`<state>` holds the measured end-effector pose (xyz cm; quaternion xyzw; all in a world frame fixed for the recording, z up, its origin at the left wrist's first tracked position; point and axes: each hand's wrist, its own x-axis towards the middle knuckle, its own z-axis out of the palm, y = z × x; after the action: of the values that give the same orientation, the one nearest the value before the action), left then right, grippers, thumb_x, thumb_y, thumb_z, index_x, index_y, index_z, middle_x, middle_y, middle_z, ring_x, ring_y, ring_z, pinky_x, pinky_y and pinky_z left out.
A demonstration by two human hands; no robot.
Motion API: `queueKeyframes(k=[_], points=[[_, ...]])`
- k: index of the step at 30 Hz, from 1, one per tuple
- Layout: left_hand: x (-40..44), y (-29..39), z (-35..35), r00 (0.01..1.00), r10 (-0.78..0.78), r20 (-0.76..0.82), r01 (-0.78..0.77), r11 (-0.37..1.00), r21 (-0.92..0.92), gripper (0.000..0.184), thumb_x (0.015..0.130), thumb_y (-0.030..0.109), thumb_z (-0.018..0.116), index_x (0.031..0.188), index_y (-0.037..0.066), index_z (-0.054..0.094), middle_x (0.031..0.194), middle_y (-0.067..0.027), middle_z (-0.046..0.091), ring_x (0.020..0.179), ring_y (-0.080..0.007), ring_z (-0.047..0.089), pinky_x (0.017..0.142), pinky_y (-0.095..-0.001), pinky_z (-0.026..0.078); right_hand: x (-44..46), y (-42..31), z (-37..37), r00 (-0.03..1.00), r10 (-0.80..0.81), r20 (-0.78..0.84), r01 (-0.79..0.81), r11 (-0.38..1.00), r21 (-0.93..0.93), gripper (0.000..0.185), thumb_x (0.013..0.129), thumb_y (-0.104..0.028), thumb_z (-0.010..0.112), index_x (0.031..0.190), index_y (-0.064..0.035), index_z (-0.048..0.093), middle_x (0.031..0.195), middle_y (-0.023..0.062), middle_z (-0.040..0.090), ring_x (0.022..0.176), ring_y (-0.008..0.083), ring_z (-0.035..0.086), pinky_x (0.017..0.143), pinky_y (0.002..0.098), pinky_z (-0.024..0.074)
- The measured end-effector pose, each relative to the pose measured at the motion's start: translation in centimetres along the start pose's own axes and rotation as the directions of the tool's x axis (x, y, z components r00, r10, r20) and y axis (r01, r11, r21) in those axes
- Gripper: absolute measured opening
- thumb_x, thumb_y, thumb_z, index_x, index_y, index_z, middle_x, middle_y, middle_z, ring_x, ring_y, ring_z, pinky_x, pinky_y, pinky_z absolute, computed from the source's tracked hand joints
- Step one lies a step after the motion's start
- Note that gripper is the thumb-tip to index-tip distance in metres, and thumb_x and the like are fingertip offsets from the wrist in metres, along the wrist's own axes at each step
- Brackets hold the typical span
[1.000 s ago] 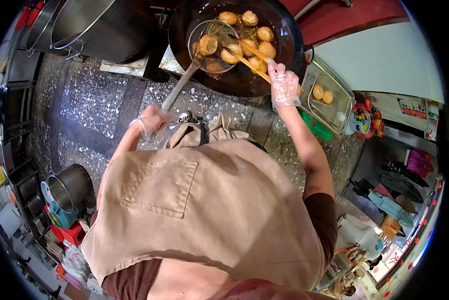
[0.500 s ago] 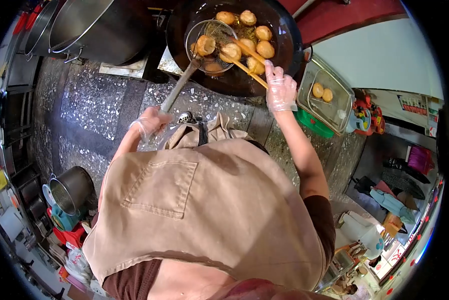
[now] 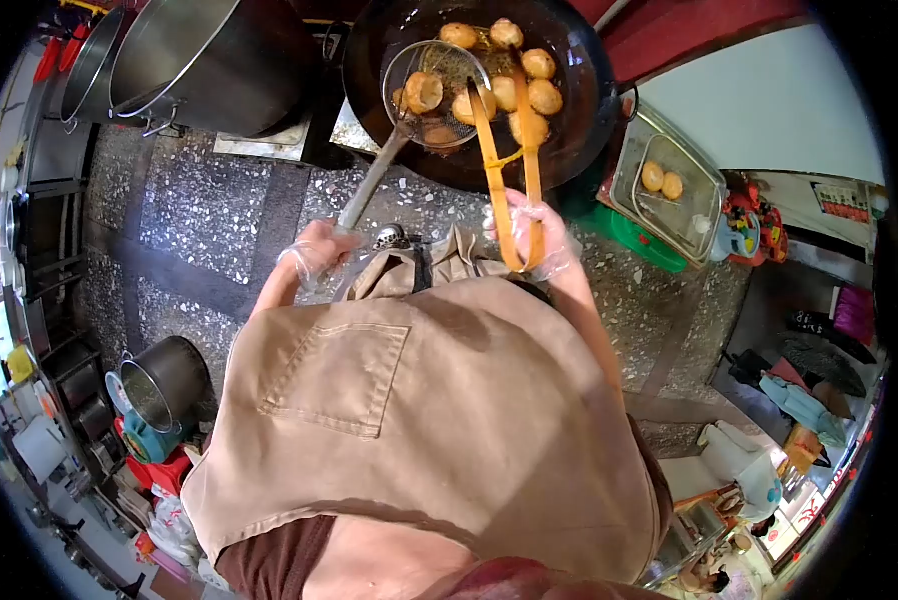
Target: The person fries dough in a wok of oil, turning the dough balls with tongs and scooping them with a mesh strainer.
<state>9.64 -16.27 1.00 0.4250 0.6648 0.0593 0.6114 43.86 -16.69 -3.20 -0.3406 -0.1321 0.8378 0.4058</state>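
Note:
My left hand (image 3: pixel 321 248), in a clear plastic glove, is closed round the handle of a wire-mesh strainer (image 3: pixel 374 185). The strainer's bowl is over the dark wok (image 3: pixel 581 140), with a browned, hollow-looking fried ball (image 3: pixel 424 92) lying in it. Another ball (image 3: pixel 472 106) sits at the bowl's right edge, partly behind the tongs. My gloved right hand (image 3: pixel 547 238) grips wooden tongs (image 3: pixel 491 165) near their bent end. Their two arms are apart and point up over the wok. Several golden fried balls (image 3: pixel 538 64) lie in the oil to the right.
Right of the wok, a metal tray (image 3: pixel 714 185) with two fried balls (image 3: pixel 663 181) stands above a green container (image 3: pixel 634 240). Large pots (image 3: pixel 219 75) are at upper left. Another metal pot (image 3: pixel 167 380) stands at lower left, and people appear far off at lower right.
My right hand has moved down and left, towards my body, turning the tongs so their tips point up. My left hand and the strainer stay nearly in place over the wok.

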Motion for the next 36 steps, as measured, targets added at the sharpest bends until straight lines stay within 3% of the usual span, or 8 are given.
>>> queueKeyframes(k=[1,7,9,11,14,18,29,36], points=[[-0.1,0.2,0.0,1.0,-0.003,0.013,0.003,1.0,-0.007,0.027,0.075,0.023,0.069,0.066,0.001,0.058,0.055,-0.0015,0.051,0.047,-0.0099,0.046,0.044,-0.0263,0.035,0.3,0.7,0.9,0.99,-0.033,0.138,0.007,0.982,0.189,0.049,0.074,-0.02,0.054,0.116,0.0045,0.044,0.095,0.0137,0.057,0.087,0.0249,0.058,0.081,0.0375,0.0462],[-0.1,0.5,0.4,1.0,-0.014,0.022,0.014,1.0,0.012,0.024,0.076,0.02,0.068,0.069,0.002,0.054,0.055,-0.0013,0.051,0.045,-0.0094,0.046,0.041,-0.0255,0.035,2.9,2.7,1.8,0.992,-0.018,0.125,-0.01,0.976,0.219,0.046,0.072,-0.019,0.05,0.112,0.0045,0.046,0.089,0.0133,0.055,0.08,0.0251,0.057,0.08,0.0383,0.0463],[-0.2,0.6,0.5,0.999,-0.02,0.025,0.02,1.0,-0.022,0.023,0.077,0.02,0.068,0.07,0.003,0.055,0.056,-0.0011,0.051,0.045,-0.0089,0.046,0.041,-0.025,0.035,3.5,3.6,2.5,0.989,0.042,0.141,-0.083,0.951,0.298,0.051,0.073,-0.022,0.049,0.115,0.0057,0.045,0.097,0.016,0.057,0.084,0.0285,0.057,0.083,0.0409,0.0448],[0.1,0.0,0.5,1.0,0.0,0.024,0.0,1.0,0.013,0.023,0.077,0.021,0.068,0.07,0.002,0.055,0.056,-0.001,0.052,0.045,-0.0086,0.046,0.041,-0.0246,0.035,3.0,4.1,3.7,0.996,0.04,0.085,-0.064,0.951,0.302,0.041,0.074,-0.02,0.048,0.108,0.004,0.048,0.089,0.0146,0.055,0.079,0.026,0.057,0.08,0.0367,0.0462],[0.1,0.1,0.7,1.0,0.004,0.011,-0.004,1.0,-0.01,0.024,0.077,0.022,0.068,0.071,0.001,0.056,0.056,-0.0011,0.052,0.045,-0.0091,0.047,0.041,-0.025,0.036,2.2,4.4,5.2,0.991,0.079,0.11,-0.123,0.861,0.493,0.042,0.075,-0.024,0.045,0.106,0.005,0.05,0.088,0.0174,0.057,0.082,0.0301,0.057,0.082,0.0406,0.045],[0.0,0.3,0.6,1.0,-0.009,0.008,0.009,1.0,0.007,0.023,0.078,0.021,0.067,0.076,0.0,0.056,0.055,-0.0016,0.051,0.045,-0.0099,0.047,0.04,-0.0251,0.036,1.7,5.4,7.6,0.986,0.098,0.135,-0.161,0.773,0.613,0.048,0.076,-0.03,0.039,0.105,0.0064,0.05,0.089,0.0184,0.057,0.084,0.0326,0.056,0.083,0.0426,0.0434],[0.7,-0.4,0.1,1.0,-0.002,-0.007,0.003,0.99,0.139,0.031,0.075,0.029,0.067,0.07,-0.001,0.059,0.056,-0.004,0.054,0.049,-0.0118,0.049,0.047,-0.0291,0.038,3.5,8.2,10.1,0.997,-0.012,0.081,-0.041,0.784,0.62,0.043,0.075,-0.024,0.043,0.107,0.0047,0.047,0.09,0.0173,0.055,0.085,0.0309,0.055,0.085,0.0436,0.0429],[0.8,-0.5,0.0,0.997,0.018,0.07,-0.021,0.999,0.035,0.031,0.076,0.029,0.067,0.063,0.004,0.056,0.053,-0.0019,0.052,0.047,-0.0108,0.047,0.045,-0.0268,0.036,4.8,10.0,9.9,0.999,-0.036,0.039,0.009,0.841,0.54,0.041,0.078,-0.023,0.044,0.109,0.0031,0.047,0.091,0.0159,0.055,0.085,0.0297,0.055,0.083,0.0432,0.0444]])
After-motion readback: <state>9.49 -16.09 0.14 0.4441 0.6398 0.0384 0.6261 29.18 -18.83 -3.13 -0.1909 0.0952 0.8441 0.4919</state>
